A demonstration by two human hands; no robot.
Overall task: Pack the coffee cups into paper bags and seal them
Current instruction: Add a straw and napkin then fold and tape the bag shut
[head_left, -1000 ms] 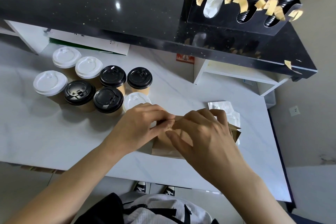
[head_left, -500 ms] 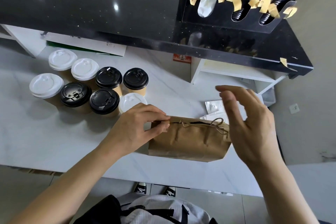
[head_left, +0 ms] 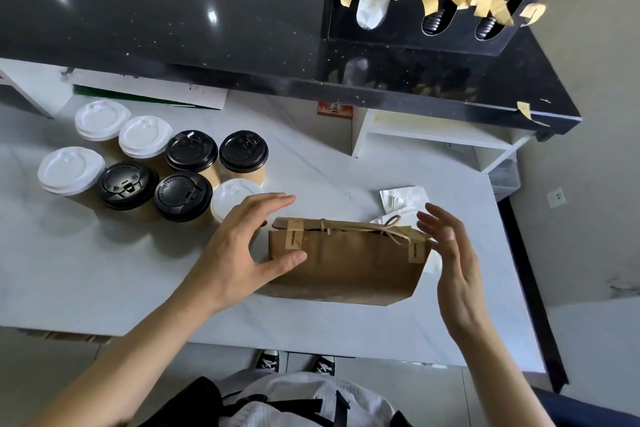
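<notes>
A single wide-angle camera worn on the person's head looks forward and steeply down from close above a white marble-patterned counter (head_left: 104, 274), with a glossy black raised shelf (head_left: 166, 10) filling the upper frame. Straight edges bow near the borders, and the wearer's black-and-white sneakers (head_left: 294, 362) show below the counter's near edge.

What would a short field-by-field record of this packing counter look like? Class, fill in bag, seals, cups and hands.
bag: brown paper bag on the white counter, top folded, twine handles lying flat
seals: two stickers, left sticker and right sticker
cups: eight lidded coffee cups at left, four white lids, four black
left hand: open, beside the bag
right hand: open, beside the bag
</notes>
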